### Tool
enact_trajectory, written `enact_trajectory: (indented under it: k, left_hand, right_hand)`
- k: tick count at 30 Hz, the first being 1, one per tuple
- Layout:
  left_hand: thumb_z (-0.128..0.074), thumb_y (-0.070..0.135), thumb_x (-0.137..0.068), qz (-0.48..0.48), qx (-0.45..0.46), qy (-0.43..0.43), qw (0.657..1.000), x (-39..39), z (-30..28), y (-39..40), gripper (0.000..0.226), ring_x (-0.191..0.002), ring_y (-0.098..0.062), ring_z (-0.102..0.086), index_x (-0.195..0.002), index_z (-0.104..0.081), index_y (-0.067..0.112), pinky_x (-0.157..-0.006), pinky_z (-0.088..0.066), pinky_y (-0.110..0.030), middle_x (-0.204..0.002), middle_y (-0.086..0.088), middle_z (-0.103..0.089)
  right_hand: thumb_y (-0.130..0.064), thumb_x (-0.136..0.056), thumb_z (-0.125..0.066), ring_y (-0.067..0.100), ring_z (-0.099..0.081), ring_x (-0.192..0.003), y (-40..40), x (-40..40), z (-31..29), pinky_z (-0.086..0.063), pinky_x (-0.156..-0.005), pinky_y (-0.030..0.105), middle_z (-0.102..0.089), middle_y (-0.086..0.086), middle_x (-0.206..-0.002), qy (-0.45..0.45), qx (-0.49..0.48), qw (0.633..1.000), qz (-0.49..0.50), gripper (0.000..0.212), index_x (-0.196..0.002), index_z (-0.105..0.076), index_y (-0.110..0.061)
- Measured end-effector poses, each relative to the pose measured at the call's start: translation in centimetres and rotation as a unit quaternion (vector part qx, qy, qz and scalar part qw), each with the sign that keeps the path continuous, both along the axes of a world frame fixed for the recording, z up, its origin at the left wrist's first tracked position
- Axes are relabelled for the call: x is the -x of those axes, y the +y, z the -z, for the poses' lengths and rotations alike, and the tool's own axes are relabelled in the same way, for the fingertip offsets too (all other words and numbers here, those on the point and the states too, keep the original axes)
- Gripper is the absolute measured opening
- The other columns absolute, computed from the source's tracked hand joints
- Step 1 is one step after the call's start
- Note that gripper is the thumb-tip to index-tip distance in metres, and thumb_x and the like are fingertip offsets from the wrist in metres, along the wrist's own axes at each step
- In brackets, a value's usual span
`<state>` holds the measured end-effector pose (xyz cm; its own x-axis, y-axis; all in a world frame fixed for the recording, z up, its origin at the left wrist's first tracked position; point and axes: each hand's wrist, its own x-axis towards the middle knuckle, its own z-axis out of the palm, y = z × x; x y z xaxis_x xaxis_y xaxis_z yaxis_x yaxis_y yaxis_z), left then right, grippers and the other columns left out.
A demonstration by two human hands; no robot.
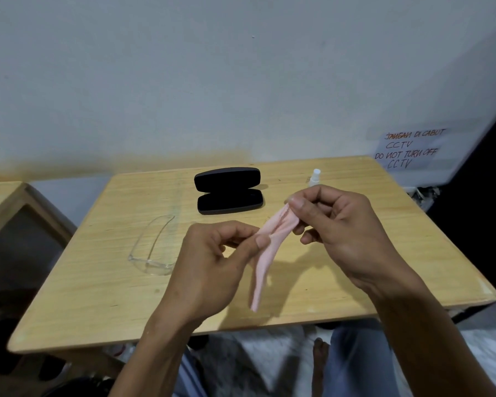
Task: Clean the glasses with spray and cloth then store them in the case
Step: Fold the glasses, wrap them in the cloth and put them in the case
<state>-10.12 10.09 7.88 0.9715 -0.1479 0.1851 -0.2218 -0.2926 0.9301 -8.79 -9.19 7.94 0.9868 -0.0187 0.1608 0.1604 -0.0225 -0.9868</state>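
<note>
The clear glasses (153,247) are laid folded on the wooden table (341,285) at nine o'clock from the hands, likely set down so both hands are free for the pink cloth (265,253). The cloth is pinched at its top by the closed fingers of the right hand (338,227) and lower down by the left hand (215,259), maybe to be spread out. The open black case (229,190) and the spray bottle (315,177) are kept at twelve o'clock by a plain white wall (212,81) with a paper note (410,149).
</note>
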Motion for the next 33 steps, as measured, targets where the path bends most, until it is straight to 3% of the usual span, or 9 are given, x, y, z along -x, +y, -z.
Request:
enact_trajectory:
  k: [5,10,14,21,24,26,29,33]
  left_hand:
    - [-0.074,0.014,-0.083,-0.028,0.095,0.056,0.994,-0.4,-0.6,0.6,0.012,-0.063,-0.013,-0.062,-0.074,-0.078,0.007,-0.062,-0.049,-0.02,-0.071,-0.013,-0.075]
    - [-0.073,0.011,-0.081,-0.06,0.167,0.086,0.98,-0.6,-1.3,0.1,0.016,-0.047,-0.006,-0.054,-0.077,-0.073,-0.005,-0.052,-0.044,-0.011,-0.057,-0.004,-0.066]
    - [-0.076,0.013,-0.078,-0.085,0.187,0.104,0.973,-0.7,-1.6,-0.3,0.016,-0.045,-0.004,-0.053,-0.074,-0.074,-0.002,-0.048,-0.043,-0.009,-0.055,-0.001,-0.066]
    - [-0.078,0.02,-0.076,-0.092,0.18,0.126,0.971,-0.5,-1.8,-0.1,0.017,-0.049,-0.013,-0.063,-0.071,-0.076,0.004,-0.053,-0.045,-0.01,-0.065,-0.008,-0.074]
    - [-0.078,0.025,-0.071,-0.091,0.177,0.125,0.972,-0.6,-1.9,0.1,0.026,-0.05,-0.013,-0.061,-0.077,-0.076,0.0,-0.063,-0.045,-0.021,-0.069,-0.011,-0.075]
    - [-0.078,0.022,-0.068,-0.089,0.184,0.117,0.972,-0.6,-1.9,0.1,0.032,-0.048,-0.01,-0.058,-0.082,-0.075,-0.007,-0.056,-0.046,-0.014,-0.064,-0.01,-0.073]
    - [-0.078,0.014,-0.072,-0.083,0.185,0.112,0.973,-0.7,-1.7,0.0,0.023,-0.046,-0.008,-0.056,-0.081,-0.075,-0.007,-0.048,-0.043,-0.009,-0.061,-0.008,-0.071]
    - [-0.079,0.014,-0.076,-0.106,0.156,0.079,0.979,-0.9,-1.2,0.2,0.017,-0.047,-0.009,-0.056,-0.074,-0.075,-0.002,-0.052,-0.047,-0.012,-0.057,-0.007,-0.069]
  right_hand:
    - [-0.017,-0.093,-0.069,0.006,-0.062,-0.062,-0.1,-0.2,0.0,-0.053,-0.059,0.024,-0.069,-0.004,-0.067,-0.027,0.045,0.998,0.027,0.009,-0.09,-0.073,-0.01]
    - [-0.025,-0.086,-0.078,0.009,-0.064,-0.075,1.4,1.0,0.3,-0.054,-0.061,0.024,-0.07,-0.007,-0.083,-0.081,0.104,0.986,0.106,0.012,-0.096,-0.071,-0.026]
    - [-0.041,-0.073,-0.085,0.01,-0.059,-0.068,3.2,2.6,1.2,-0.043,-0.055,0.017,-0.071,-0.008,-0.079,-0.063,0.117,0.99,0.041,0.023,-0.086,-0.073,-0.026]
    - [-0.016,-0.089,-0.075,0.003,-0.063,-0.062,3.7,2.3,1.6,-0.044,-0.059,0.011,-0.074,-0.008,-0.074,-0.1,0.113,0.988,0.037,0.006,-0.083,-0.076,-0.017]
    - [-0.013,-0.092,-0.07,0.002,-0.063,-0.066,3.2,2.0,1.2,-0.049,-0.064,0.017,-0.073,-0.011,-0.07,-0.065,0.071,0.995,0.018,0.012,-0.081,-0.074,-0.015]
    - [-0.015,-0.094,-0.067,0.005,-0.063,-0.067,2.9,1.9,0.9,-0.048,-0.061,0.018,-0.072,-0.007,-0.069,-0.017,0.028,0.999,-0.002,0.014,-0.082,-0.072,-0.013]
    - [-0.017,-0.096,-0.065,0.011,-0.065,-0.07,2.7,1.9,0.9,-0.048,-0.061,0.029,-0.074,0.0,-0.073,0.03,-0.005,0.999,-0.012,0.016,-0.081,-0.07,-0.014]
    - [-0.015,-0.099,-0.058,0.014,-0.064,-0.07,2.5,1.8,0.6,-0.049,-0.063,0.033,-0.07,0.002,-0.073,0.074,-0.086,0.994,-0.001,0.018,-0.082,-0.064,-0.011]
